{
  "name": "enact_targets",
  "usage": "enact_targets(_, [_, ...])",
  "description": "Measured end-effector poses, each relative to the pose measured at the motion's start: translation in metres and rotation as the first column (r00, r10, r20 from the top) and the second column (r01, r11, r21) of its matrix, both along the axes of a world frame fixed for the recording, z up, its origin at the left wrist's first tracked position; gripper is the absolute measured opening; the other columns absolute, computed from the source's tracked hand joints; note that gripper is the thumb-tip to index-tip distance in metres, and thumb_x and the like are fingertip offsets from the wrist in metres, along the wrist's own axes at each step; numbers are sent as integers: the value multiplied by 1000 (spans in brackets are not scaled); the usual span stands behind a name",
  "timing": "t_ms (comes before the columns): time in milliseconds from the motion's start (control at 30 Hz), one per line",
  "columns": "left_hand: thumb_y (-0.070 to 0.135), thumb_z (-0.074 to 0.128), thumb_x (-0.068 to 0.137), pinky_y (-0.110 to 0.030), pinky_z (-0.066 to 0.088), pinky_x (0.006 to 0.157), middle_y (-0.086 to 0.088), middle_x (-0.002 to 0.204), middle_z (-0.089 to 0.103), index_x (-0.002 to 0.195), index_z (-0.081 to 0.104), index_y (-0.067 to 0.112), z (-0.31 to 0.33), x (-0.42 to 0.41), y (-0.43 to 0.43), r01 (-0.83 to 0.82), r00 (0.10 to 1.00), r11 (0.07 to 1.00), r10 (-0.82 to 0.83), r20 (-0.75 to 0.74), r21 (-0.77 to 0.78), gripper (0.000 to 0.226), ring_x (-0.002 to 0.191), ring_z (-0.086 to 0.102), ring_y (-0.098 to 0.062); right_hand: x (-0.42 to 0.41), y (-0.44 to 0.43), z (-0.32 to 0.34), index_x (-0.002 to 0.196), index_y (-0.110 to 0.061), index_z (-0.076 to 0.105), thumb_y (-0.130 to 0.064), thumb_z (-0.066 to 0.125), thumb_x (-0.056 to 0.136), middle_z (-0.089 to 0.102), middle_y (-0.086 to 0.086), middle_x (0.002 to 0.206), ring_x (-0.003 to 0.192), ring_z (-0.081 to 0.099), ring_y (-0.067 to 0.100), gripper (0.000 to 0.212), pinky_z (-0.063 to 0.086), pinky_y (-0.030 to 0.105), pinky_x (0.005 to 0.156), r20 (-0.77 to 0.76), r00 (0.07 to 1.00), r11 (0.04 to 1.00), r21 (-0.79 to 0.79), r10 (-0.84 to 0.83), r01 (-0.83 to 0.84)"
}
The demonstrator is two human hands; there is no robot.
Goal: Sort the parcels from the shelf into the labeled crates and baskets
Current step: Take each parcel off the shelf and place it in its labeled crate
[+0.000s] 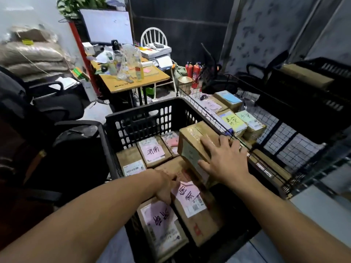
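The stiff, likely light box [191, 143] tilts at the crate's [142, 111] two o'clock, best gripped by opposite edges. The right hand [224, 160] lies spread on it; the left hand's [167, 188] hold is unclear.

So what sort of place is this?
Likely a parcel-sorting office: brown cardboard parcels with pink handwritten labels in a black plastic crate, more in a black wire basket, and a cluttered wooden desk behind.

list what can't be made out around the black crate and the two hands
Head view:
- left hand: fingers blurred and dipped between parcels, so any grip is unclear.
- brown box under the right hand: side label print too blurred to read.
- black crate: near wall mostly behind the forearms.
- far right crate: cut off by the frame edge, interior dark.
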State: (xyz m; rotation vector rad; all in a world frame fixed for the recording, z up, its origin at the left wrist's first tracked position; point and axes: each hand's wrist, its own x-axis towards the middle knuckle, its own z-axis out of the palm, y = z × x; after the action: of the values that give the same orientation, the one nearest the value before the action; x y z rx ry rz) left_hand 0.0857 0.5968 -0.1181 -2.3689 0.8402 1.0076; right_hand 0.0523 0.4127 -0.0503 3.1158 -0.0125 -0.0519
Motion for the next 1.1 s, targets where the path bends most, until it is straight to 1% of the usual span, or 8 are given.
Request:
enact_targets(167, [62,55,89,-51,37,109,0,166,-2,158,4,34,-5,8,5,-12,997,1000,12,-70,-1,91,148,23,-34,1,6,-24,153,-35,23,-63,49,95,38,12,146,128,36,32,70,37,46,102,10,998,996,-72,57,-56])
enact_targets(233, [60,57,88,-52,38,108,-4,164,11,155,19,34,-7,13,6,11,996,1000,-11,-91,-4,82,145,27,-34,4,9,-34,151,-33,26,-61,49,95,39,13,145,128,36,33,67,38,47,100,-28,997,992,-104,67,-70])
enact_targets(333, [48,58,88,-49,42,99,-8,145,37,136,45,31,-3,19,6,22,988,999,-27,-155,-34,53,132,40,-33,10,13,-40,150,-24,26,-56,49,96,39,15,147,130,38,35,66,41,49,99,-27,994,982,-153,103,-106])
enact_targets(533, [46,60,86,-44,45,92,-8,135,44,136,46,31,-2,22,3,6,982,1000,-10,-191,-23,54,123,46,-31,15,18,-48,153,-18,15,-49,46,102,29,20,152,137,35,38,68,42,54,103,-74,992,976,-183,104,-116])
enact_targets(733, [48,60,84,-43,46,87,-6,140,42,142,41,33,-6,22,5,-19,985,1000,14,-172,-24,62,124,47,-33,20,25,-55,150,-19,16,-41,49,102,30,19,146,133,36,38,62,46,56,95,-79,995,983,-171,59,-72])
enact_targets(867, [48,56,87,-43,48,91,-9,140,45,144,41,27,-6,23,7,-22,989,996,9,-149,-82,63,123,50,-32,23,18,-54,147,-32,15,-55,51,97,23,12,154,141,30,34,66,39,56,102,-87,996,994,-102,30,-39])
enact_targets(1000, [49,54,86,-41,47,97,-9,139,49,149,36,22,0,20,5,-25,994,994,14,-106,-102,71,124,52,-32,19,14,-53,152,-40,9,-61,61,89,9,8,164,150,15,36,85,31,60,113,-153,988,999,-39,3,-9])
enact_targets(1100, [48,57,89,-45,46,101,-6,139,53,138,51,22,6,24,13,-40,987,995,26,-156,-89,56,120,52,-28,16,16,-46,155,-41,8,-58,66,88,7,6,166,152,13,36,90,25,60,119,-173,985,1000,-3,0,0])
